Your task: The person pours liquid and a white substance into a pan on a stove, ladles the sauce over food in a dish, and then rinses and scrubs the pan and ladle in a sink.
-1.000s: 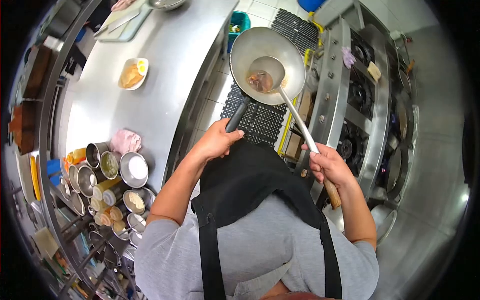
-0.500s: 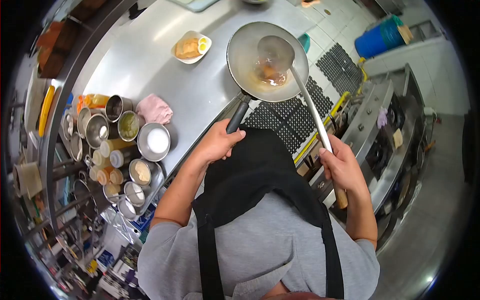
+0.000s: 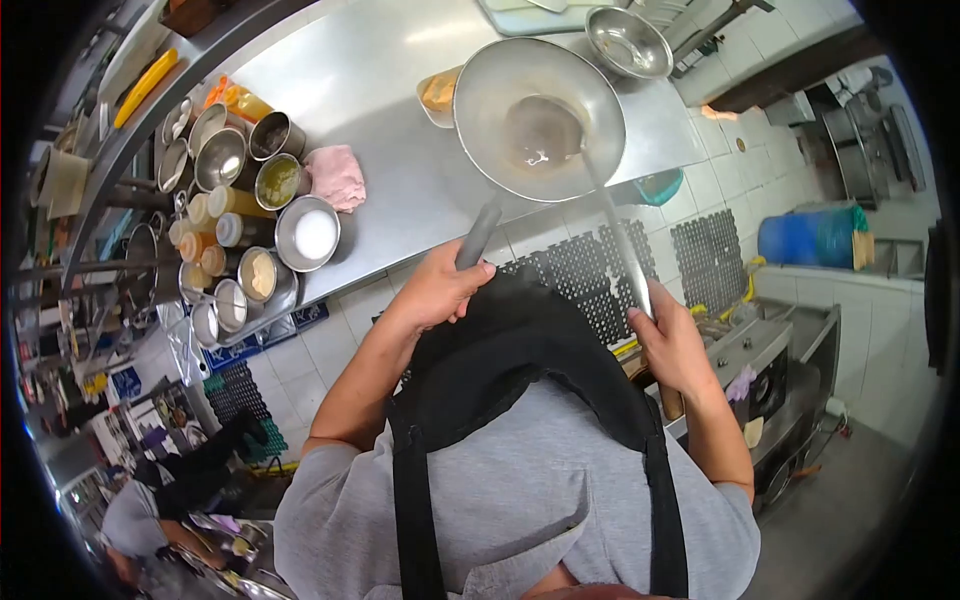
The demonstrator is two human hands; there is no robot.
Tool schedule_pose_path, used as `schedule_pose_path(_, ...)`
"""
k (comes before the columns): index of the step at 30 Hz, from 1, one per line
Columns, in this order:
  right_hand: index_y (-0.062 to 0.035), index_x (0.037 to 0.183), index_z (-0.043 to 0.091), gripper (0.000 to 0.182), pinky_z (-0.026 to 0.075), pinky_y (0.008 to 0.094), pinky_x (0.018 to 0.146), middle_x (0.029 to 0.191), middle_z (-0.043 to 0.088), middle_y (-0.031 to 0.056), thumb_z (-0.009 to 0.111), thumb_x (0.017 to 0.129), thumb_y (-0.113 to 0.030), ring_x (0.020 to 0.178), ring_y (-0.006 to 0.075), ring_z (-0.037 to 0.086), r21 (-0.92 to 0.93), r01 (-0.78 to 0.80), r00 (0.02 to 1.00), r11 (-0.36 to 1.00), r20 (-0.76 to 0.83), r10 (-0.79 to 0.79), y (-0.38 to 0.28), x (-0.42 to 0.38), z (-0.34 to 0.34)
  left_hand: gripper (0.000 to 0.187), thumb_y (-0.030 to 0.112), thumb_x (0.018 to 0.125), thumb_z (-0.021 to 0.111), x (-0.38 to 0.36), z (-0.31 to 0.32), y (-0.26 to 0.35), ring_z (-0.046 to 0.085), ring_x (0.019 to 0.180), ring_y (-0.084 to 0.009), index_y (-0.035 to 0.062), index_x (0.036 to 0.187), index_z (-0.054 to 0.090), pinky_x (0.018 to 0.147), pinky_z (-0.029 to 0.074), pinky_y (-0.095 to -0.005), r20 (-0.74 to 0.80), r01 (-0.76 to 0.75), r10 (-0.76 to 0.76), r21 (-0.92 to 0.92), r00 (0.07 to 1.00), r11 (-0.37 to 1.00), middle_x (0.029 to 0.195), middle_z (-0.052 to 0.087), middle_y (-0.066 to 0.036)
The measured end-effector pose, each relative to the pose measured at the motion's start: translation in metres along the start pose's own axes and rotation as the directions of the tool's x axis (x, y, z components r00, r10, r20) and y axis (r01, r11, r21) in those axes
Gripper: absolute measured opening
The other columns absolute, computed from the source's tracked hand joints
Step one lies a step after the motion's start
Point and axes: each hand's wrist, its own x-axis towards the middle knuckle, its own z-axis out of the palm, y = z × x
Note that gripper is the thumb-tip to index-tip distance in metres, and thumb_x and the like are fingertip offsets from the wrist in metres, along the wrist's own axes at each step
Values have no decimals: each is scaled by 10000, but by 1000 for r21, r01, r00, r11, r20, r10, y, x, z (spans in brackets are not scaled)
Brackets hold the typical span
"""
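Note:
My left hand (image 3: 440, 287) is closed around the dark handle of a round frying pan (image 3: 480, 120), held over the steel table's edge. In my right hand (image 3: 672, 342) is the long handle of a ladle (image 3: 548, 128), whose bowl rests low inside the pan. Some glossy liquid shows at the ladle's lower edge, and the ladle hides the rest. Behind the pan's left rim, a small dish of golden bread-like food (image 3: 438, 92) is partly covered.
Metal pots, squeeze bottles and a bowl of white powder (image 3: 316, 234) crowd the table's left end beside a pink cloth (image 3: 336, 178). A steel bowl (image 3: 628, 44) stands at the back right. Stoves (image 3: 765, 370) are at my right; another person (image 3: 140, 520) is at lower left.
The view has swung, bringing the steel bowl and another person into sight. The pan now overlaps the dish of food. Both hands keep their grips on the pan and ladle.

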Motion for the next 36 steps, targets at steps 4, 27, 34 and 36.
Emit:
schedule_pose_path(4,70,1383,562,433,545,512,838,938,706,327,614,1037,-186,934,513,703,46,193,976,980,94,-196,11,43,-25,204,210,1010,719,5,29,-4,495,466,-83,57,1019,585,407,391,-276,-78,2,-3,-14,997,1000,701,529,9)
schedule_pose_path(27,28,1428,556,438,547,515,795,863,703,298,643,1026,-123,885,494,730,-244,216,967,945,187,-173,-17,82,-67,184,184,1043,709,-8,52,-36,492,440,-66,85,1000,561,378,372,-252,-294,-95,31,-205,955,974,677,526,28)
schedule_pose_path(34,38,1369,587,381,540,498,769,845,695,284,640,1025,-116,838,468,728,-227,236,957,945,222,-185,-27,78,-60,190,192,1040,717,-24,39,-31,491,447,-65,80,1012,566,385,377,-254,-288,-88,26,-203,957,975,680,519,31)
schedule_pose_path(36,41,1355,592,368,536,486,751,831,689,270,639,1024,-115,800,446,724,-216,196,959,956,243,-142,-30,76,-58,194,198,1040,719,-26,36,-31,490,450,-66,78,1016,568,388,377,-255,-300,-89,24,-206,954,974,683,519,30)
